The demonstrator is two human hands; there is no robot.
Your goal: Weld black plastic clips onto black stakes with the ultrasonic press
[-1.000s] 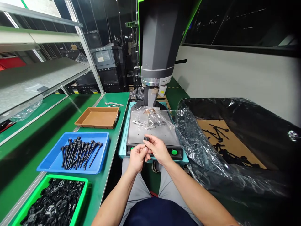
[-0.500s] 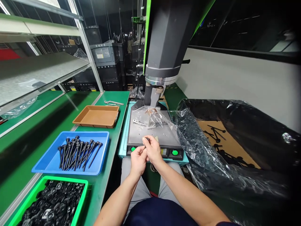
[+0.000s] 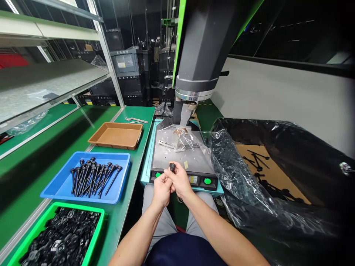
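Note:
My right hand is closed around a small black part, whose round head shows between the fingertips. Touching it from the left is my left hand, its fingers pinched together; what they grip, if anything, is hidden. Both hands are over the front edge of the machine base, between two green buttons, the left one partly covered. On the left, a blue tray holds several black rods with round heads. Closer to me stands a green bin full of small black parts.
A brown tray and a wrench lie on the green table. The machine head hangs above the base. On the right, a black-lined box holds rods on cardboard, beside clear plastic film.
The black part's head now shows more clearly between my fingers, and my right fingers have shifted around it. The camera view has moved slightly.

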